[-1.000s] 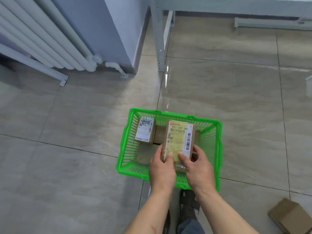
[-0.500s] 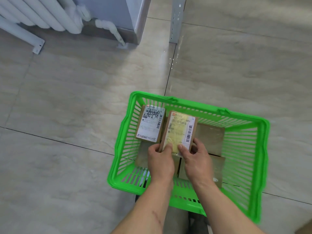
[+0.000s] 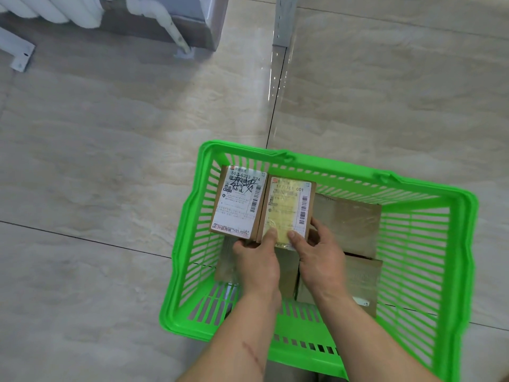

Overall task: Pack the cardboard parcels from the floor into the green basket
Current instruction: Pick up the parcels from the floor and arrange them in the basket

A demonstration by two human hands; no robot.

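The green basket (image 3: 462,244) stands on the tiled floor just in front of me. Both hands hold a cardboard parcel with a yellowish label (image 3: 287,205) inside it: my left hand (image 3: 257,264) grips its near left corner, my right hand (image 3: 321,260) its near right corner. It sits beside a second parcel with a white shipping label (image 3: 238,201) at the basket's far left. Plain brown parcels (image 3: 349,224) lie lower in the basket, partly hidden under my hands.
A white radiator (image 3: 52,9) and its pipe (image 3: 170,26) run along the wall at the top left. A grey metal leg (image 3: 283,20) stands on the floor beyond the basket. Beige tiles surround the basket.
The camera has come closer and looks more steeply down. The yellow-labelled parcel has sunk lower into the basket, next to the white-labelled one. Both hands keep their grip.
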